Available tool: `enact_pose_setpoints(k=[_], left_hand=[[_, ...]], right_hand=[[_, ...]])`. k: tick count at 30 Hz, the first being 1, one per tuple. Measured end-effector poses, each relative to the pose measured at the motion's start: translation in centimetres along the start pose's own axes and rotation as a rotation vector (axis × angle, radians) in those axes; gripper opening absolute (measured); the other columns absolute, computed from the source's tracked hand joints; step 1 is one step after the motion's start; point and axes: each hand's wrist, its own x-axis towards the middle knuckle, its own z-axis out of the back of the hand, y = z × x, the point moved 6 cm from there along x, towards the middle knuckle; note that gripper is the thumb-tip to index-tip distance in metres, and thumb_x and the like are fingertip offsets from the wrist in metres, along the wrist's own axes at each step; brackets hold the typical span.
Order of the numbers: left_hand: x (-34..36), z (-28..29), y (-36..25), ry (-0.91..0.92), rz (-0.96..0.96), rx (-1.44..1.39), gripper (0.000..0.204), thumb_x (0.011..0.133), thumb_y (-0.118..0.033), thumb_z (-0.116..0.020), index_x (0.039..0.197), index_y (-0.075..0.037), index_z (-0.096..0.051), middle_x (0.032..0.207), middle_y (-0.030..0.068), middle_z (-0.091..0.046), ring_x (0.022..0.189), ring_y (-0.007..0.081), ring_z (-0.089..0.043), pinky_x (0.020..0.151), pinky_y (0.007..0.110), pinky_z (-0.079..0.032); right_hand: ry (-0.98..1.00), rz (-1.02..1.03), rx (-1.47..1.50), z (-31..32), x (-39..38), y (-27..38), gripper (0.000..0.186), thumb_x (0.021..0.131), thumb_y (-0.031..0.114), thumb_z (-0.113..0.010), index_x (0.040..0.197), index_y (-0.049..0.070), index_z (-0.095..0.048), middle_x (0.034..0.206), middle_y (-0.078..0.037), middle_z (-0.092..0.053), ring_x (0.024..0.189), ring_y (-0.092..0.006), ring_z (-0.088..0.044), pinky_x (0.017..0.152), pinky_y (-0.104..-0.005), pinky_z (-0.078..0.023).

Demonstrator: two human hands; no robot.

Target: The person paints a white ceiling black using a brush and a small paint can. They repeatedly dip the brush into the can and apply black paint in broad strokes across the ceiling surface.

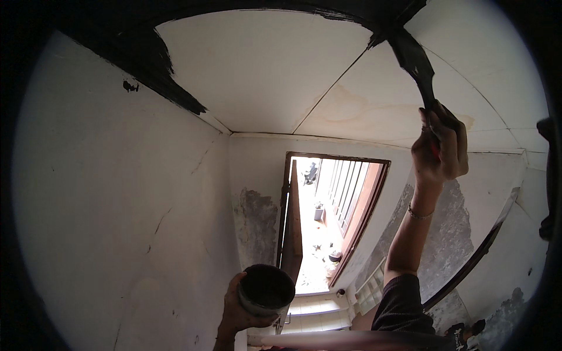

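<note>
My right hand [439,140] is raised high at the right, closed round the handle of a black-coated brush [413,58], whose tip meets black paint [88,29] spread along the white ceiling [263,70]. More black paint runs down the ceiling's left edge, with a small smear on the wall below it. My left hand [240,307] grips a round container [266,286] at the lower middle, dark inside, held well below the brush.
A white wall [111,205] with cracks stands at the left. Ahead is an open wooden door [290,228] in a bright doorway showing window bars. Stained, patchy walls [439,245] are at the right. Another person [462,333] is partly visible at the lower right.
</note>
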Motion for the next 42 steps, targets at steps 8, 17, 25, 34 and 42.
enact_pose_setpoints(k=[8,17,25,34,42], left_hand=[[-0.7,1.2,-0.3,-0.036,-0.047,0.142,0.134,0.043,-0.032,-0.105,0.149,-0.011,-0.027,0.137,0.0158,-0.06,0.127,0.0305,-0.06,0.112,0.045,-0.046],[-1.9,2.4,0.6,-0.139,-0.036,0.096,0.131,0.042,-0.037,-0.103,0.147,-0.003,-0.031,0.137,0.0192,-0.057,0.128,0.0349,-0.058,0.11,0.046,-0.046],[-1.4,1.7,0.1,-0.121,-0.03,0.066,0.133,0.042,-0.035,-0.103,0.148,-0.006,-0.029,0.137,0.019,-0.057,0.128,0.0346,-0.058,0.11,0.047,-0.047],[-1.4,1.1,-0.3,-0.075,-0.05,0.13,0.133,0.045,-0.031,-0.104,0.15,-0.015,-0.025,0.138,0.0155,-0.057,0.128,0.0319,-0.059,0.112,0.046,-0.045],[-1.8,1.1,-0.8,-0.09,-0.046,0.119,0.134,0.046,-0.029,-0.105,0.152,-0.019,-0.022,0.139,0.0147,-0.057,0.132,0.0309,-0.056,0.114,0.046,-0.043]], right_hand=[[-0.024,-0.043,-0.077,0.1,-0.8,2.4,0.016,0.078,-0.012,-0.08,0.082,-0.003,-0.068,0.096,-0.018,-0.074,0.089,-0.0263,-0.075,0.07,-0.028,-0.062],[-0.036,-0.071,0.06,-3.3,1.2,6.4,0.021,0.069,-0.011,-0.075,0.084,0.003,-0.073,0.094,-0.013,-0.074,0.092,-0.0271,-0.076,0.073,-0.031,-0.064],[-0.084,-0.179,0.193,-3.7,0.9,5.7,0.025,0.066,-0.01,-0.077,0.086,0.004,-0.075,0.097,-0.015,-0.075,0.093,-0.0238,-0.076,0.072,-0.0292,-0.064],[-0.178,-0.245,0.347,-3.6,-0.2,2.9,0.025,0.073,-0.005,-0.085,0.079,0.002,-0.062,0.092,-0.015,-0.075,0.088,-0.0224,-0.076,0.072,-0.0266,-0.059],[-0.125,-0.229,0.512,-4.8,-0.2,4.3,0.028,0.078,-0.008,-0.082,0.079,-0.002,-0.055,0.091,-0.02,-0.072,0.089,-0.0283,-0.076,0.076,-0.0314,-0.061]])
